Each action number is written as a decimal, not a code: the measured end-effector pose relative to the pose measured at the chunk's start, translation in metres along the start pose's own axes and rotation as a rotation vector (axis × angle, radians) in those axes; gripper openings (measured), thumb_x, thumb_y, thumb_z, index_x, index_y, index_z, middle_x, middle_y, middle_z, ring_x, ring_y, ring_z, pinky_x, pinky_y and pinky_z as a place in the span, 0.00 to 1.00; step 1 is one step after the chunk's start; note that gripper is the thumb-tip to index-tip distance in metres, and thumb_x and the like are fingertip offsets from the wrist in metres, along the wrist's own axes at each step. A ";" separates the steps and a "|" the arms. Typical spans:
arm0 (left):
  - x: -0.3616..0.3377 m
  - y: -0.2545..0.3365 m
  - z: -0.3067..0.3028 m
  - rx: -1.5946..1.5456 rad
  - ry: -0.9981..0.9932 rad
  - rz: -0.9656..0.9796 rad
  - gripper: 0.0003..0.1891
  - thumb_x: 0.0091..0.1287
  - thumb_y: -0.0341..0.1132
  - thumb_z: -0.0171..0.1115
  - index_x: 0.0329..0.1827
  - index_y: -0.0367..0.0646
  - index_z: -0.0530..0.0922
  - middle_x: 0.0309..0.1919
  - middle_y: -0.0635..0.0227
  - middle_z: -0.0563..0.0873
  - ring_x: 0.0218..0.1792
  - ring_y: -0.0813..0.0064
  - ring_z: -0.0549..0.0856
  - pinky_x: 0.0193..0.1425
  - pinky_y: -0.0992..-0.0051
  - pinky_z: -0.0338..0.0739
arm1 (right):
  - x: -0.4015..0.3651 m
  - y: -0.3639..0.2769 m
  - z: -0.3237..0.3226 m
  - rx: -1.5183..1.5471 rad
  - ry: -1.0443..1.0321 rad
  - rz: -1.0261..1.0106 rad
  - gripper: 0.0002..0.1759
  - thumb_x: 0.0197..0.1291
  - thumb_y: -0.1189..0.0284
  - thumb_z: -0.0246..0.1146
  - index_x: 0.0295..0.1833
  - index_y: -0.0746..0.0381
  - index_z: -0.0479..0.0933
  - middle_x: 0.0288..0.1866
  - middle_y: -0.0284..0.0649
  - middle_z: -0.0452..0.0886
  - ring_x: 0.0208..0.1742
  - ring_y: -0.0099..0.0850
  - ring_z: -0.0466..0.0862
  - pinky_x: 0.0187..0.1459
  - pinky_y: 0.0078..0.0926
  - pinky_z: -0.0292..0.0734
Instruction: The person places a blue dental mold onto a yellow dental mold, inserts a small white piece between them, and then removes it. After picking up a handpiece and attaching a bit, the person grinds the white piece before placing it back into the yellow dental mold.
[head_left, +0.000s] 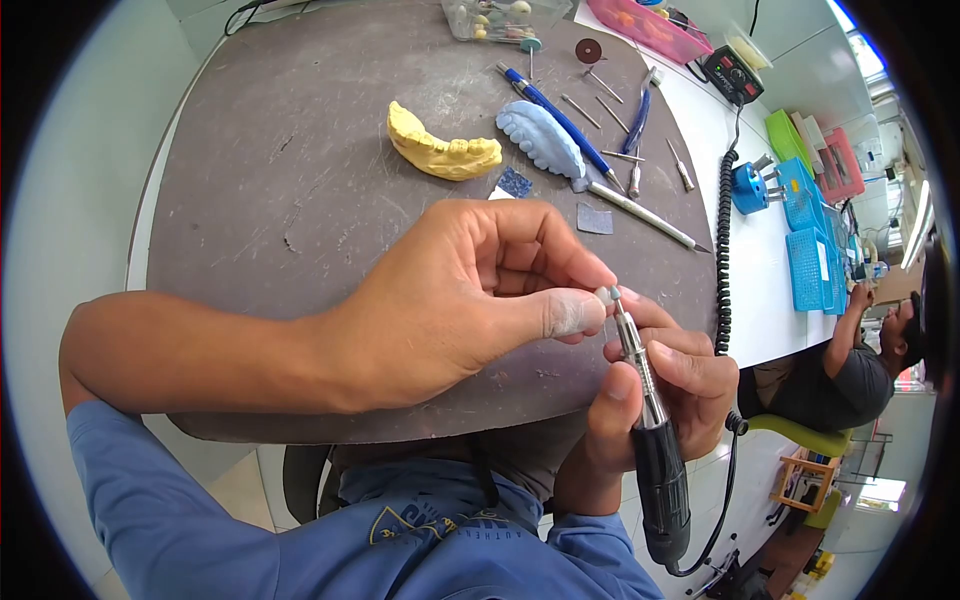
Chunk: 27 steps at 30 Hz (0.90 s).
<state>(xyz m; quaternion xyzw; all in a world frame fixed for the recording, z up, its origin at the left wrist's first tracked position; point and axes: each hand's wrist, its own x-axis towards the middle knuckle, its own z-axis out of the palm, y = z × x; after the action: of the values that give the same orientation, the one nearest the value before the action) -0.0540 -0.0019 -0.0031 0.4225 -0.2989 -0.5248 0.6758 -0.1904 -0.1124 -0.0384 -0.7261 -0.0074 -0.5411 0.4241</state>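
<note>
My left hand (pixel 500 290) pinches a small whitish piece (pixel 603 296) between thumb and index finger; dust coats the thumb. My right hand (pixel 670 375) is wrapped round a rotary handpiece (pixel 660 470) with a black body and a metal front. The handpiece points up and to the left, its tip against or very close to the small piece. Beyond my hands, a yellow dental cast (pixel 440 150) lies on the brown work surface (pixel 270 200), with a blue dental cast (pixel 541 138) to its right.
Near the casts lie a blue pen-like tool (pixel 565 120), a white-handled tool (pixel 645 215), several burs and sandpaper pieces (pixel 594 218). A coiled black cable (pixel 724 250) runs down the right side. Blue baskets (pixel 808 265) stand farther right, near another person (pixel 865 370).
</note>
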 end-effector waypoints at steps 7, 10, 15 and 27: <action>0.000 0.000 0.000 0.004 0.003 -0.009 0.08 0.67 0.26 0.64 0.46 0.35 0.77 0.42 0.62 0.85 0.44 0.78 0.85 0.53 0.77 0.81 | -0.001 0.001 0.000 0.006 0.004 -0.001 0.17 0.56 0.74 0.70 0.44 0.66 0.69 0.31 0.48 0.82 0.44 0.46 0.87 0.45 0.35 0.87; 0.000 0.001 0.000 0.000 0.002 -0.012 0.08 0.66 0.25 0.64 0.46 0.35 0.77 0.42 0.63 0.85 0.44 0.78 0.85 0.53 0.77 0.80 | -0.001 0.001 0.001 0.022 0.027 0.011 0.17 0.56 0.73 0.71 0.44 0.66 0.69 0.30 0.48 0.81 0.44 0.46 0.87 0.45 0.35 0.87; 0.001 -0.002 0.000 0.025 0.009 0.014 0.08 0.65 0.24 0.64 0.46 0.36 0.77 0.42 0.64 0.85 0.45 0.79 0.84 0.54 0.78 0.79 | -0.001 0.001 0.001 0.003 0.039 -0.015 0.18 0.56 0.73 0.71 0.44 0.67 0.69 0.29 0.48 0.81 0.43 0.47 0.87 0.45 0.36 0.87; 0.000 0.000 0.000 0.048 0.021 -0.016 0.09 0.64 0.23 0.64 0.46 0.37 0.76 0.44 0.64 0.84 0.47 0.78 0.84 0.55 0.77 0.79 | -0.001 0.002 0.003 0.050 0.034 -0.014 0.17 0.55 0.75 0.70 0.44 0.68 0.70 0.29 0.50 0.81 0.44 0.48 0.87 0.47 0.36 0.87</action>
<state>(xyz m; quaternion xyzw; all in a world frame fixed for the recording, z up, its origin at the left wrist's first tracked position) -0.0534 -0.0020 -0.0031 0.4465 -0.3010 -0.5184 0.6642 -0.1879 -0.1114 -0.0406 -0.7058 -0.0187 -0.5561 0.4384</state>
